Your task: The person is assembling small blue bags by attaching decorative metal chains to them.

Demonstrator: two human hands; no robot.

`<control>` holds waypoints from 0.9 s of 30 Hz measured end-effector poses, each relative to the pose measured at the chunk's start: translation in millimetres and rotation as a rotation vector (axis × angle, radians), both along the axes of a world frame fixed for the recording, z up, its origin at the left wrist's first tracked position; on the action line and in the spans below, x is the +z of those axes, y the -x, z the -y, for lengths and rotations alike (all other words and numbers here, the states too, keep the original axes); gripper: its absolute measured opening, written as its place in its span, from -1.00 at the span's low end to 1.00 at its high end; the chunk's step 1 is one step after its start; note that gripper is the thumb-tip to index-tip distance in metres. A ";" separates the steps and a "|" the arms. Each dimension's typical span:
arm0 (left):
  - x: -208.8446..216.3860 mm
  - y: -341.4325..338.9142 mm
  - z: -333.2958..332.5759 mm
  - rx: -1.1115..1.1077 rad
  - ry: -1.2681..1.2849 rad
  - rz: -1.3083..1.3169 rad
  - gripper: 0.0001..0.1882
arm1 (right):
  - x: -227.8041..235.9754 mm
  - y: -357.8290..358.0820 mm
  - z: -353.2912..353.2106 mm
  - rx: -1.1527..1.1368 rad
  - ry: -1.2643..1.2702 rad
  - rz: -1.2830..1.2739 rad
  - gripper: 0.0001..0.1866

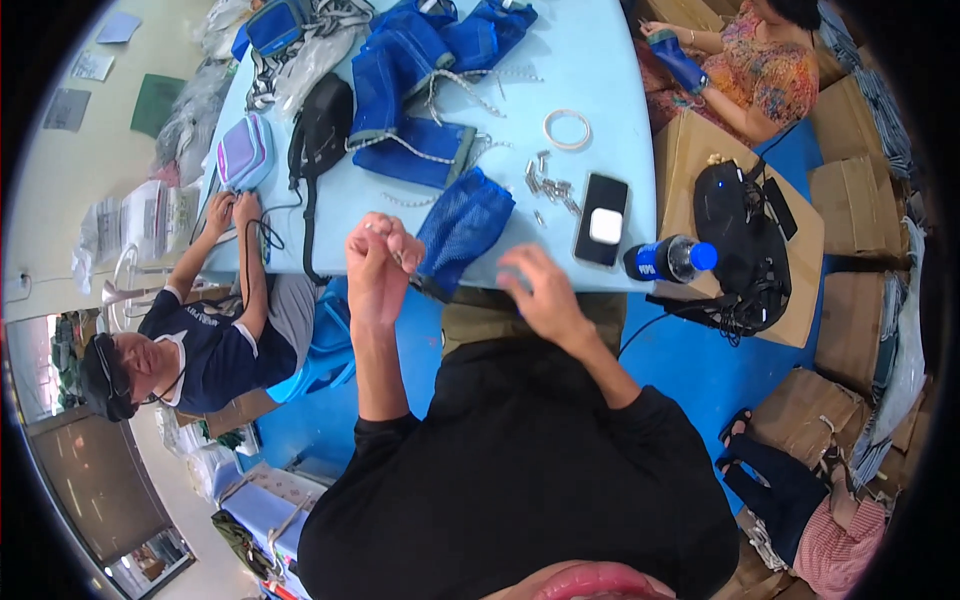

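My left hand (383,245) is raised at the table's near edge, its fingers curled closed. Something tiny and pale may show between them, too small to name. Just right of it lies a blue mesh drawstring bag (470,225), its lower end at the table edge. My right hand (545,292) hovers right of that bag, slightly blurred, with fingers loosely bent and apart and nothing visible in them. Beyond it, small metal cord ends (550,185) lie scattered on the light blue table (590,60). More blue mesh bags (415,150) with speckled cords are heaped farther back.
A phone (592,250) with a white case on it, a bottle (670,259) and a tape ring (567,129) lie to the right. A black bag (740,240) sits on a carton. Co-workers are at left and far right; a black pouch (322,125) lies left.
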State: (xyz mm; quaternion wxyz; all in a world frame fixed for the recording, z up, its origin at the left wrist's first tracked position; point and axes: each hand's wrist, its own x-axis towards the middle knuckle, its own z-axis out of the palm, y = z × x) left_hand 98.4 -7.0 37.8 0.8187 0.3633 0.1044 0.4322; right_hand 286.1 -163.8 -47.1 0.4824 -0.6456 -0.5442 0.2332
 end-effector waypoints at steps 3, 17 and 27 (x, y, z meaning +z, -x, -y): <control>-6.4 -4.1 0.1 0.061 -0.045 -0.276 -0.71 | -4.6 -29.0 -13.4 -0.225 -0.006 0.275 -0.78; -63.8 -4.3 22.9 0.075 -0.112 -0.890 -0.75 | -65.8 -59.9 -38.6 -0.083 -0.036 0.423 -0.71; -60.0 -15.9 33.1 -0.026 -0.194 -0.859 -0.79 | -32.0 -31.9 -15.2 -0.241 -0.197 -0.155 -0.85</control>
